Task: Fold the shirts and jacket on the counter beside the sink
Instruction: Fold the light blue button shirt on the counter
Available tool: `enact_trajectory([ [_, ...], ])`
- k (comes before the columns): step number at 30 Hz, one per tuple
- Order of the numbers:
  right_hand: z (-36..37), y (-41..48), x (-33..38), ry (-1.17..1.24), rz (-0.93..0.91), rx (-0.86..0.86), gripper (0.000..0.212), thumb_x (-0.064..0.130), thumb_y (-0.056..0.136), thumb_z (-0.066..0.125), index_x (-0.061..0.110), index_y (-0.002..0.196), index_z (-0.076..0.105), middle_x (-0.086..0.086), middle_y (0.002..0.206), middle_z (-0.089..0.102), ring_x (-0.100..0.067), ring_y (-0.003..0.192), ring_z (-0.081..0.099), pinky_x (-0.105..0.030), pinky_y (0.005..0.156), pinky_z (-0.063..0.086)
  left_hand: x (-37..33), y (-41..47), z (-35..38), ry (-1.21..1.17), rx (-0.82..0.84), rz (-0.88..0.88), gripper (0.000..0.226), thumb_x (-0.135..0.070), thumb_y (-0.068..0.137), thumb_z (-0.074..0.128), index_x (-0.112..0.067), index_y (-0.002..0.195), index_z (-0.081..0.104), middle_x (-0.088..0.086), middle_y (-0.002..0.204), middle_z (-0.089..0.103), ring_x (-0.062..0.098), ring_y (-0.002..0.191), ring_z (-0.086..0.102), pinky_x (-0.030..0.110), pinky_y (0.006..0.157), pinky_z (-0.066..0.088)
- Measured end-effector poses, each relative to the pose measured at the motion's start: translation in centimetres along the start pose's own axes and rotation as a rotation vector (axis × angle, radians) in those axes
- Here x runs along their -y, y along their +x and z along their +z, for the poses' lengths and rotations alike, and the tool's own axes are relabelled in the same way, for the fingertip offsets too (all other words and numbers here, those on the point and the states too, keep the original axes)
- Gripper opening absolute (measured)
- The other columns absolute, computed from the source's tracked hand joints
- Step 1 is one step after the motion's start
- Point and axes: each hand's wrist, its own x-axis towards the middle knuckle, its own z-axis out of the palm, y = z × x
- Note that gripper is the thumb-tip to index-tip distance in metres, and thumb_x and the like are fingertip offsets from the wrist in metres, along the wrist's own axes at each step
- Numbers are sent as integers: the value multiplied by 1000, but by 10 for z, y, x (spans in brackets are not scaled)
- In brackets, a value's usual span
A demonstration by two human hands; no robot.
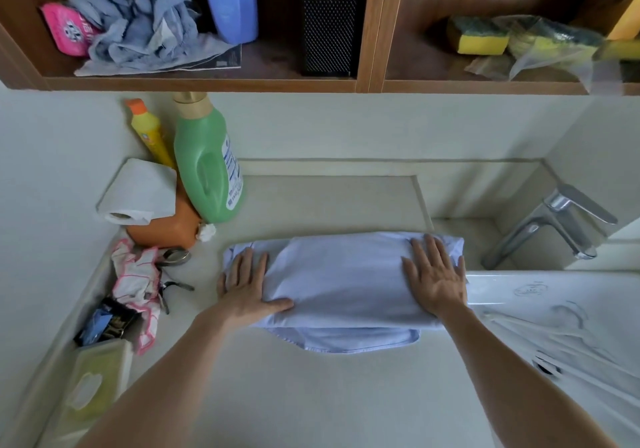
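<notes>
A pale blue shirt (341, 281) lies folded into a wide band on the beige counter (311, 395), its curved hem showing at the near edge. My left hand (246, 286) rests flat on the shirt's left end, fingers spread. My right hand (434, 274) presses flat on the right end, close to the sink. Neither hand grips the cloth. No other shirt or jacket is in view on the counter.
A white sink (561, 319) with a chrome tap (554, 226) lies to the right. At the left stand a green detergent bottle (207, 167), a yellow bottle (150, 132), a paper roll (138, 193), an orange jug, a pink-edged rag (138, 285), scissors and a wipes box (97, 378). Shelves hang overhead.
</notes>
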Motion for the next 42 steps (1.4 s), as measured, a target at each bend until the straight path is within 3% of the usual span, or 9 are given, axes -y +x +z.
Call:
enact_trajectory([
  [7, -11, 15, -4, 77, -21, 182, 66, 66, 98, 16, 39, 157, 3, 9, 166, -6, -11, 152, -10, -53, 122, 9, -11, -14, -17, 76, 94, -15, 146, -99, 42, 45, -34, 150, -30, -5, 152, -47, 22, 146, -34, 52, 121, -4],
  [11, -35, 23, 7, -137, -70, 204, 71, 59, 100, 31, 34, 158, -2, 1, 166, -14, -20, 153, -11, -54, 121, -4, -22, -5, -70, 52, 241, -79, 127, -97, 52, 48, -25, 152, 20, 9, 156, 22, 33, 144, 25, 47, 114, 31],
  [14, -28, -3, 39, -61, -171, 13, 67, 53, 100, 40, 33, 158, 13, 0, 167, -2, -21, 154, 0, -53, 122, 4, -32, 6, -104, -73, 149, -68, 73, -79, 82, 48, -11, 107, 62, 10, 96, 71, 25, 87, 71, 31, 74, 53],
  [22, 18, -48, 65, 22, -42, 133, 75, 68, 90, -6, 35, 157, -7, -1, 166, -13, -24, 153, -13, -55, 120, -7, -69, 0, -49, -51, -6, 260, 83, -48, 91, 65, -18, 156, 23, 10, 159, 32, 28, 142, 37, 39, 115, 32],
  [29, -26, -1, 36, 174, -386, 338, 80, 52, 96, 53, 35, 157, 4, 6, 166, -8, -16, 153, -9, -47, 123, -5, -72, 4, -42, -114, 216, 150, 51, -67, 72, 71, -28, 102, 56, -5, 101, 65, 14, 84, 62, 26, 63, 49],
  [33, -39, -21, 46, -44, -121, 180, 103, 66, 87, 56, 25, 158, -7, -16, 164, 4, -32, 150, 17, -46, 119, 22, -86, 3, -32, -506, 54, 144, 56, -52, 81, 73, -28, 128, 53, -2, 115, 65, 16, 104, 65, 30, 91, 51],
  [37, -36, -64, 32, 5, 98, 382, 106, 75, 85, 46, 22, 156, -13, -17, 133, 58, -30, 98, 70, -34, 81, 55, -95, 2, -23, -509, 38, 163, 51, -45, 79, 77, -27, 121, 56, -3, 109, 69, 15, 95, 68, 31, 84, 55],
  [39, -37, -82, 17, 126, 153, 525, 102, 76, 86, 41, 27, 153, -18, -12, 99, 72, -25, 60, 73, -27, 57, 54, -97, 3, -22, -504, 34, 162, 46, -42, 77, 80, -27, 114, 57, -3, 107, 69, 13, 94, 67, 31, 84, 55],
  [42, -37, -90, 16, 226, 132, 492, 102, 70, 89, 45, 26, 152, -22, -16, 92, 74, -32, 73, 73, -31, 62, 55, -103, 2, -19, -493, 33, 150, 42, -37, 75, 82, -22, 107, 59, -1, 104, 69, 18, 95, 68, 34, 86, 55],
])
